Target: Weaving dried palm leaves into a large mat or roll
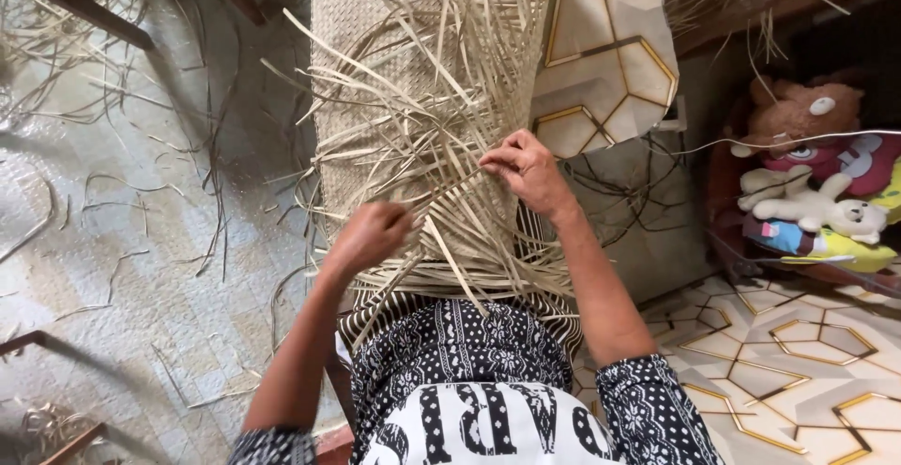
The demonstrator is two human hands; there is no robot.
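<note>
A long woven mat (357, 43) of pale flat reed strips stretches away from my lap, with many loose strips (441, 99) fanning out at its near end. My left hand (371, 237) is closed around a bundle of these strips near my lap. My right hand (526, 169) pinches one or two strips at the mat's right side, fingers bent. Both forearms reach forward from black-and-white patterned sleeves.
Scattered reed scraps (113, 193) litter the pale floor on the left. A hexagon-patterned floor covering (601, 52) lies beyond the mat and at lower right. Stuffed toys (807, 183) sit piled at the right. A dark wooden bar (75, 0) crosses the top left.
</note>
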